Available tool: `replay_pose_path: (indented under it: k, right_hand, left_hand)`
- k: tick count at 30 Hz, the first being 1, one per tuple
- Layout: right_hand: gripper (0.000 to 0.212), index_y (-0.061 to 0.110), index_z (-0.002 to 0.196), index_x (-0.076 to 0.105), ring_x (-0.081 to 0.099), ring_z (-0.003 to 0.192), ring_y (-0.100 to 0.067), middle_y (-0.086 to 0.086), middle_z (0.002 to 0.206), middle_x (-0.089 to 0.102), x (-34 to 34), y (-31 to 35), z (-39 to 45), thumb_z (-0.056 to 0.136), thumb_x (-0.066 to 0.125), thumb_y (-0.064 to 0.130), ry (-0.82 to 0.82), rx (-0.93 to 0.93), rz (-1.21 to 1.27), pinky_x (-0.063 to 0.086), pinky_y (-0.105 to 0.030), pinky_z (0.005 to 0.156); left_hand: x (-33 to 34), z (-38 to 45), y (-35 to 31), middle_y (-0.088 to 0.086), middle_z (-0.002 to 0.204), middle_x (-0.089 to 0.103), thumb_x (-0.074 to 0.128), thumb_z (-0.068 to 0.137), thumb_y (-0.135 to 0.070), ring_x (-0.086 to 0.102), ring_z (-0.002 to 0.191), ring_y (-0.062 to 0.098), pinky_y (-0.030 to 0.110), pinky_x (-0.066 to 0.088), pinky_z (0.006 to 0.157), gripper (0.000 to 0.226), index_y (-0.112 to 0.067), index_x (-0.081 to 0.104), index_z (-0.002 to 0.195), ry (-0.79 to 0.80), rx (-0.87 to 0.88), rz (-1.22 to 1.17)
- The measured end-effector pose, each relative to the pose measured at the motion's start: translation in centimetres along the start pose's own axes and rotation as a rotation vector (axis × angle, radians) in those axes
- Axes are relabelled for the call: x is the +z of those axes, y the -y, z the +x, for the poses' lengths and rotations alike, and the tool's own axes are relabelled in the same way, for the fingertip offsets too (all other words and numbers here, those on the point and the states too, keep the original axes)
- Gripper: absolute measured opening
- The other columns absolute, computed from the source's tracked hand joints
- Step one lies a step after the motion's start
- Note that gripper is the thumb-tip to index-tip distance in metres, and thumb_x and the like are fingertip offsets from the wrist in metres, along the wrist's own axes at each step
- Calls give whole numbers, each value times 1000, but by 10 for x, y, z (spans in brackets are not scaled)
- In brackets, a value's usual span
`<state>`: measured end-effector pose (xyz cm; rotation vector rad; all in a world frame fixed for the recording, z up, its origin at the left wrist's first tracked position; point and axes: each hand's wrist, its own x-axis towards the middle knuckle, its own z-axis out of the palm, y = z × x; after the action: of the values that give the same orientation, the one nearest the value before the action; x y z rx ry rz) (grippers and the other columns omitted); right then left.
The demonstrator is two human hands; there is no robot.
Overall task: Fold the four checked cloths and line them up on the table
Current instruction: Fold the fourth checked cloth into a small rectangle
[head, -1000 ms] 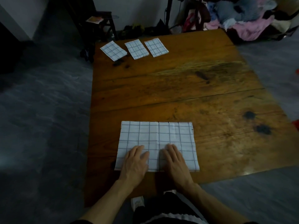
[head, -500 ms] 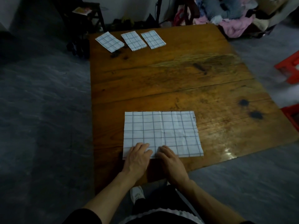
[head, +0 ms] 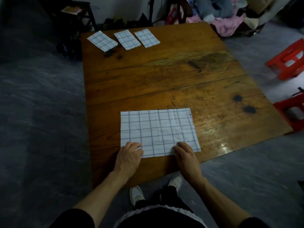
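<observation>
My left hand (head: 130,154) pinches the near left corner of the fourth checked cloth (head: 158,132), fingers curled over its edge; my right hand (head: 185,153) pinches the same near edge further right, short of the right corner. Both grips are narrow and hold fabric only, as far as the view shows; whether each pinch takes every layer cannot be told.

The cloth lies flat, already folded at least once, with a pale crease running across its middle from far edge to near edge. Its near edge sits close to the near edge of the table (head: 164,76). Well beyond the cloth, at the table's far left corner, three folded cloths (head: 125,39) lie side by side in a row, the leftmost turned at a slight angle to the other two.

Risks, as judged from this arrangement:
- If a pinch takes only the top layer, the layers may part on lifting and the fold come out uneven.
- My right hand is inset from the corner, so that free corner may droop or lag, skewing the edges.
- Uneven lift between my hands may pull the crease off line.
- The cloth lies near the table's edge, so a backward tug could drag it over.
</observation>
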<state>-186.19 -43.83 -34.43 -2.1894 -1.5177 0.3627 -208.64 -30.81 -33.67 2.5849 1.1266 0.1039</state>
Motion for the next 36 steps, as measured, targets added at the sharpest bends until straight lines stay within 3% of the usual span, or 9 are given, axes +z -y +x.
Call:
replay_pose_path:
  k: [5,9,14,20,23,27,31,36]
  right_hand:
    - [27,16,106,69,53,109,-19,0,118,59,-11,-23,3,80,73,13,-3,92,-34,44,-26,89]
    - [17,15,100,69,53,104,-16,1,110,61,-15,-31,7,84,72,19,-86,136,-1,43,-28,87]
    - [17,15,101,69,53,103,-16,1,112,60,-20,-43,7,84,72,17,-72,159,12,43,-26,84]
    - [26,19,103,71,53,108,-19,1,117,60,-36,-63,6,79,72,9,-41,164,3,40,-29,85]
    - [33,19,101,73,54,108,-21,2,115,61,-39,-66,7,76,63,0,-47,174,-11,43,-31,86]
    - [40,16,95,74,56,102,-22,0,110,65,-42,-55,12,68,47,3,-68,155,-52,38,-27,82]
    - [37,12,99,72,58,103,-26,-5,111,65,-37,-36,13,71,60,-9,-49,100,-50,43,-30,83]
    - [26,14,103,70,57,102,-21,-2,113,64,-24,-5,10,78,69,7,55,-32,-28,51,-32,81]
  left_hand:
    - [-2,9,-14,-3,122,55,62,93,-31,49,113,17,32,45,92,25,-20,65,115,52,-31,21]
    - [0,16,-29,-2,125,53,66,89,-31,50,114,18,34,47,92,40,-22,57,128,46,-17,-29]
    - [5,20,-38,0,125,55,68,87,-25,51,113,22,37,49,89,29,-22,66,115,91,-18,-10]
    - [0,18,-33,0,130,53,65,91,-22,49,119,20,35,47,93,29,-23,65,120,112,6,-13]
    - [-3,20,-32,-2,135,49,60,94,-26,44,123,18,32,43,98,32,-22,60,126,147,43,12]
    - [-9,26,-28,-5,128,54,62,92,-27,47,115,15,28,41,94,32,-23,59,123,185,73,57]
    - [-19,28,-26,-2,118,56,57,91,-19,49,107,18,32,42,89,22,-18,60,113,243,80,192]
    - [-19,28,-31,1,126,53,56,90,-15,50,109,21,37,43,92,28,-14,64,118,293,84,292]
